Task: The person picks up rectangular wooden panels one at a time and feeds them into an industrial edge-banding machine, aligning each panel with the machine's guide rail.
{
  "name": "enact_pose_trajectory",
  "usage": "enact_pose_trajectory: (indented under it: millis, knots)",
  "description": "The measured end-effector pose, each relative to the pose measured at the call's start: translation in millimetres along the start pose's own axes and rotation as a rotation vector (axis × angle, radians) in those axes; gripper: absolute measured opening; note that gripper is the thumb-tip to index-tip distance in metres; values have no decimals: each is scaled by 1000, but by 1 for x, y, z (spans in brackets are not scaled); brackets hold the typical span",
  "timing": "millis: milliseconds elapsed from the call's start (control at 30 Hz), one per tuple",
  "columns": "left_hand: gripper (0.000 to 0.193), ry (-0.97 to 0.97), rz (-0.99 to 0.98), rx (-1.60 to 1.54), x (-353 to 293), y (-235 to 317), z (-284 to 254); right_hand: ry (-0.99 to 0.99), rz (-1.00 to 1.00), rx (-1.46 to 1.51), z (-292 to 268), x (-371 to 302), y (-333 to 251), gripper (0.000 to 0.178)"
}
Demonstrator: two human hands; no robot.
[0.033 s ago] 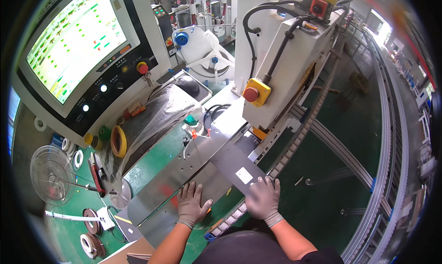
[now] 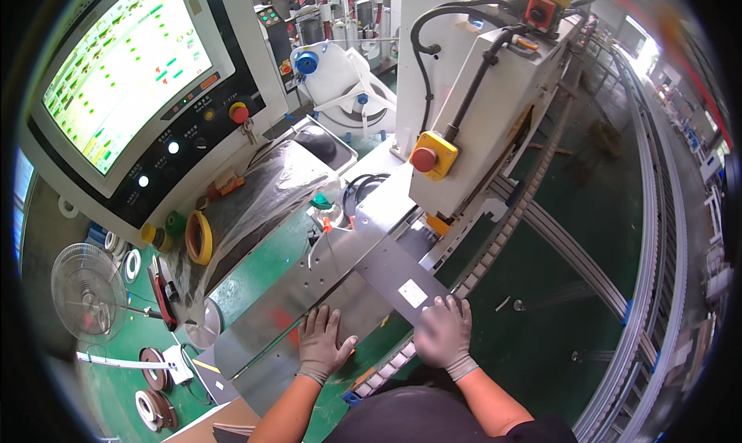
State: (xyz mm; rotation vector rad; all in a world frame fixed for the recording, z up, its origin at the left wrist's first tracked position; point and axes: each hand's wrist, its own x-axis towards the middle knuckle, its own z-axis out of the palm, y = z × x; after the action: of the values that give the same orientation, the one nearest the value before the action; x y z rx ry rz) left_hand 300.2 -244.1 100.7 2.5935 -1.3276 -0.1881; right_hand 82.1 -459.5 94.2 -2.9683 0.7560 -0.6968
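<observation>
My left hand, in a grey glove, lies flat with its fingers spread at the near edge of the metal machine bed. My right hand, gloved alike, rests at the near end of a flat grey panel, fingers stretched out and partly blurred. A white label sits on the panel just beyond those fingers. The panel's far end reaches in beside the white machine housing. Along its right side runs a strip of white rollers.
A control console with a bright screen fills the upper left. A red stop button on a yellow box juts from the housing. Tape rolls and a fan stand at left. Metal rails cross the right side.
</observation>
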Motion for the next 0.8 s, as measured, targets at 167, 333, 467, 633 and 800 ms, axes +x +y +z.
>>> enact_pose_trajectory:
  millis: [167,333,467,633,800]
  knots:
    - [73,-22,-23,-14,3,2,-4,-58,27,52,1,12,9,42]
    - [72,-4,-25,22,2,0,2,-127,87,19,0,27,18,45]
    - [76,-47,-47,31,2,1,2,-36,114,110,4,40,57,46]
    - [80,-64,-58,66,-3,-2,8,-42,172,101,6,68,108,44]
    - [79,-91,-76,68,2,7,-2,26,139,58,21,78,165,44]
